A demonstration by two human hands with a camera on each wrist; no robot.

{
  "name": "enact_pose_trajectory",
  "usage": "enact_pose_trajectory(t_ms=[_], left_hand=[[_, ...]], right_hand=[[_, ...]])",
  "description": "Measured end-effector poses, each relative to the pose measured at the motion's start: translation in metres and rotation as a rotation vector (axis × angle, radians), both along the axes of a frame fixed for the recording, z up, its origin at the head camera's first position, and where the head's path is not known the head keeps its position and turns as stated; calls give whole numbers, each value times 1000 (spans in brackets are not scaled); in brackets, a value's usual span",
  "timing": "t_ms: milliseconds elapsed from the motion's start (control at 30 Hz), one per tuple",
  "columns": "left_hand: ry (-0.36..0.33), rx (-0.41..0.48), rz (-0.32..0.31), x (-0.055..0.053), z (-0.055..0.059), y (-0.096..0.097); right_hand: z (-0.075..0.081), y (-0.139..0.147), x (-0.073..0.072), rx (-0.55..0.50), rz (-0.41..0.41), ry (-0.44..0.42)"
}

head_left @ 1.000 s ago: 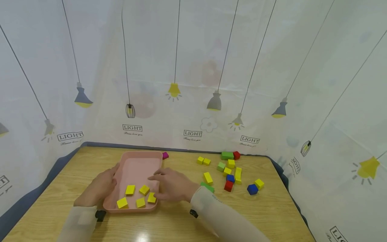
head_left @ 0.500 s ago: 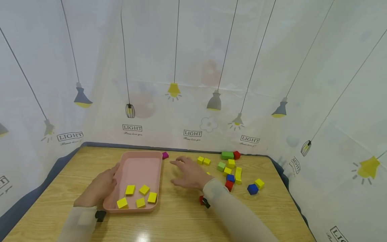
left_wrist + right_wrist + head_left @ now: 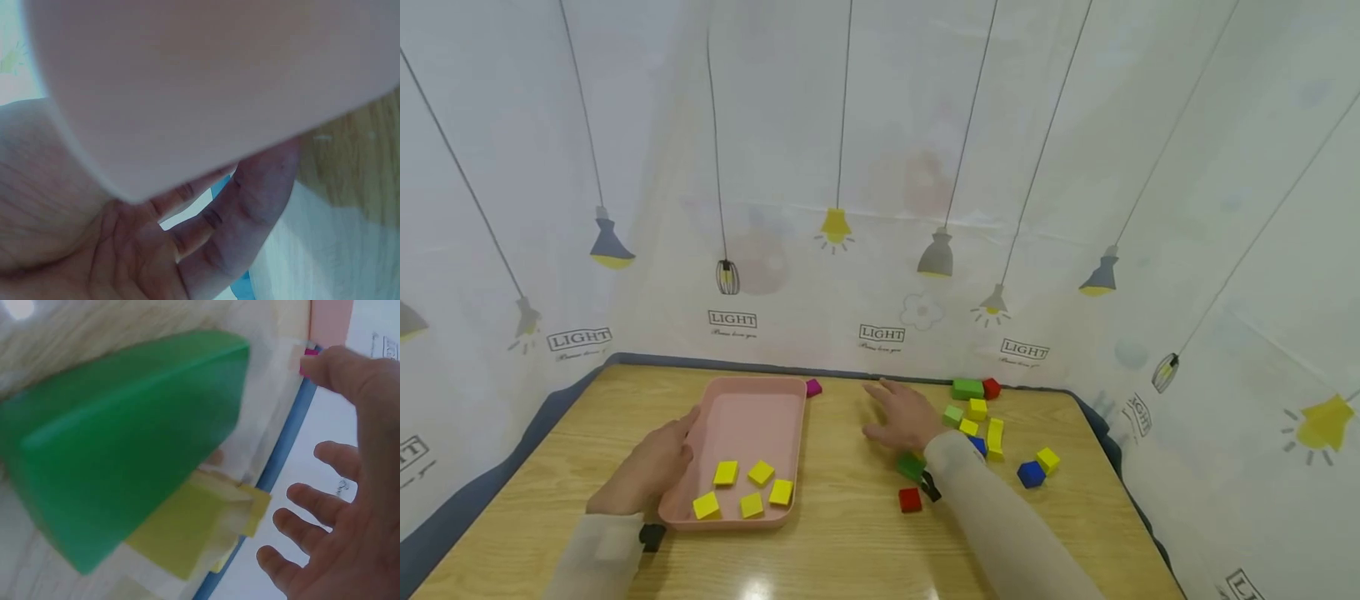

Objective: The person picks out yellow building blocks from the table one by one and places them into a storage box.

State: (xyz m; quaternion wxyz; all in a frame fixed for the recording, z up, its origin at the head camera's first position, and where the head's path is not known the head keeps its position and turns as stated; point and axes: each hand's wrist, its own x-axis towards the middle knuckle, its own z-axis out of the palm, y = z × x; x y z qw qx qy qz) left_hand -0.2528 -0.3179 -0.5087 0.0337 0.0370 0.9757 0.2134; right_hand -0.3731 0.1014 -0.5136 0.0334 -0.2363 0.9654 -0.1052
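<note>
My left hand (image 3: 651, 458) grips the left side of a pink tray (image 3: 752, 417); in the left wrist view its fingers (image 3: 247, 206) curl beneath the tray's wall (image 3: 206, 94). Several yellow blocks (image 3: 726, 472) lie in the near half of the tray. To the right of it, my right hand (image 3: 906, 417) hovers over the table, fingers spread and holding nothing. Its wrist is close over a green block (image 3: 911, 467), which looms large in the right wrist view beside a yellow block (image 3: 181, 531). The two yellow cubes at the back are hidden behind this hand.
A red cube (image 3: 910, 500) lies near the right wrist. A magenta block (image 3: 813, 387) sits by the tray's far right corner. Mixed blocks, among them a long green one (image 3: 967, 389) and a blue one (image 3: 1031, 474), are scattered at the right. A patterned curtain (image 3: 820, 167) stands behind the table.
My right hand has left the yellow block in the tray's near right corner and moved right and away, over the loose blocks. The left hand stays on the tray.
</note>
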Motion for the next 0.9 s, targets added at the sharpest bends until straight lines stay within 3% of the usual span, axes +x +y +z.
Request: enact_pose_trajectory(t_ms=[333,600,900], left_hand=[[-2,0,11,1,0,2],[-41,3,19,0,3,2],[-22,3,13,1,3,2]], right_hand=[[-6,12,-7,-52,-106,-86],[-8,9,-16,-59,-114,-53],[-1,10,-11,-74,-100,-58]])
